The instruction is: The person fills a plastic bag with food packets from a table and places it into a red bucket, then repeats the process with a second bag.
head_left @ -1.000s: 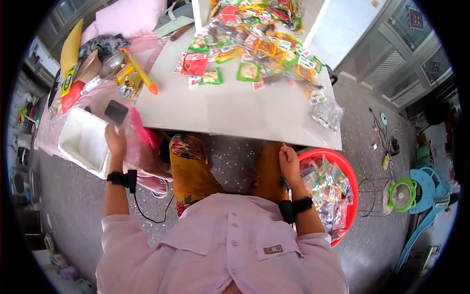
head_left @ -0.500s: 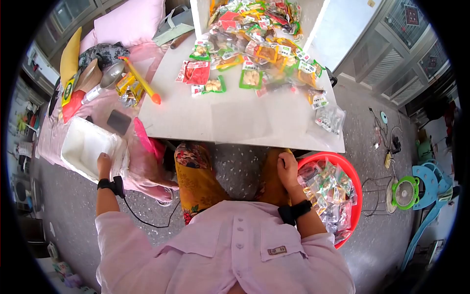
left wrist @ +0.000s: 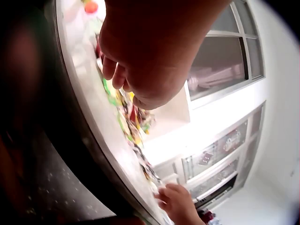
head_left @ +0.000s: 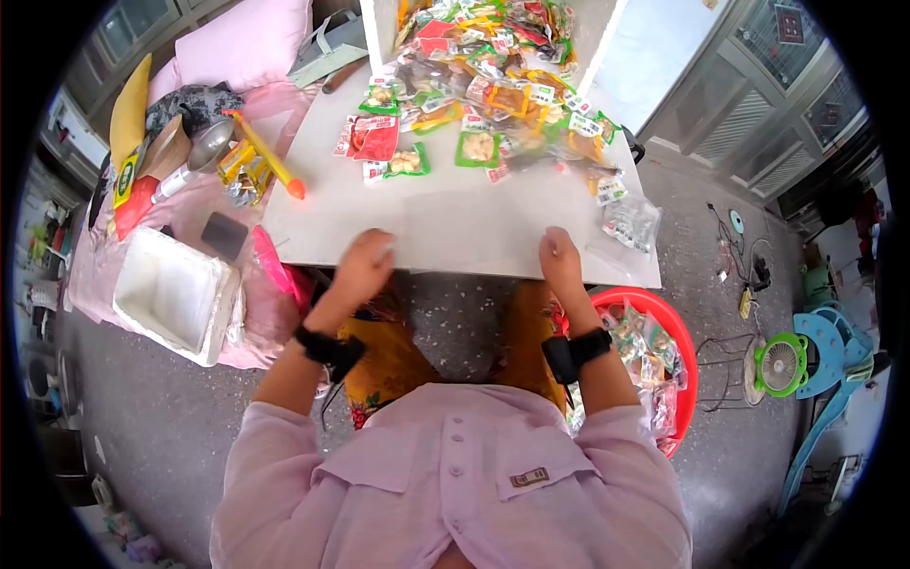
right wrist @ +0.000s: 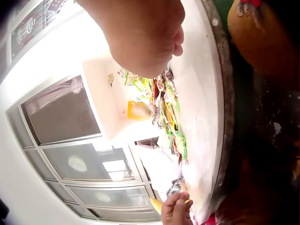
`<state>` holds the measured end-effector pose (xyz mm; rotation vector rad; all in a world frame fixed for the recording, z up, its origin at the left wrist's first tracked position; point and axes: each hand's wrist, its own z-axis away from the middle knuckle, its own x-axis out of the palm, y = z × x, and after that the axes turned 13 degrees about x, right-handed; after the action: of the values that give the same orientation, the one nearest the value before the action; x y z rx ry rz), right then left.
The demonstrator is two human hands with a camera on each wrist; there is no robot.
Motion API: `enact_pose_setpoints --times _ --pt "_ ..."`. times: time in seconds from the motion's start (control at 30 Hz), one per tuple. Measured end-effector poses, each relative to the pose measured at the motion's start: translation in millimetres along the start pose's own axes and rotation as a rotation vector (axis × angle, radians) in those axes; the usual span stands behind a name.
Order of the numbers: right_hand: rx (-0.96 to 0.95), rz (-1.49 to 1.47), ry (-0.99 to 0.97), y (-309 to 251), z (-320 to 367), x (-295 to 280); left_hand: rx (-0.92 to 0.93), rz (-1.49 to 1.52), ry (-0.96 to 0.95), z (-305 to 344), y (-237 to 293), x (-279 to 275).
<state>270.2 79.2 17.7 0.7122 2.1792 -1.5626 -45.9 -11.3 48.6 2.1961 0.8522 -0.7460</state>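
My left hand (head_left: 367,266) hovers over the front edge of the table (head_left: 445,223), blurred, its fingers loosely bent with nothing visible in them. Level with it on the right, my right hand (head_left: 561,261) is also over the edge, fingers loosely curled and holding nothing that shows. In the left wrist view the bent fingers of the left hand (left wrist: 145,51) hang above the tabletop. Beyond both hands lie sealed food packets, among them a green-edged packet (head_left: 478,148) and a red packet (head_left: 373,137). A clear plastic bag (head_left: 632,225) lies right of the right hand.
A white foam box (head_left: 227,284) stands on the pink-covered bed at left, near a dark flat object (head_left: 225,235) and a yellow tube-like object (head_left: 270,156). A red tub (head_left: 689,370) full of packets sits on the floor at right. More packets fill a white open box (head_left: 381,43) behind.
My left hand has left the foam box's rim and swung right to the table edge. The right hand has risen from the lap to the table edge.
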Motion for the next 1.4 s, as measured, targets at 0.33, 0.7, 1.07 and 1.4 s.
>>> enact_pose_setpoints --times 0.33,0.7,1.07,1.4 --pt "-0.074 0.348 -0.039 -24 -3 67 0.024 -0.186 -0.371 -25 8 53" --pt "0.241 -0.142 -0.218 -58 -9 70 -0.199 -0.401 -0.405 -20 -4 20" --pt "0.637 -0.774 -0.435 -56 -6 78 -0.510 -0.115 -0.302 -76 44 85" --pt "0.638 -0.745 -0.434 -57 -3 79 -0.492 -0.040 -0.256 -70 36 92"
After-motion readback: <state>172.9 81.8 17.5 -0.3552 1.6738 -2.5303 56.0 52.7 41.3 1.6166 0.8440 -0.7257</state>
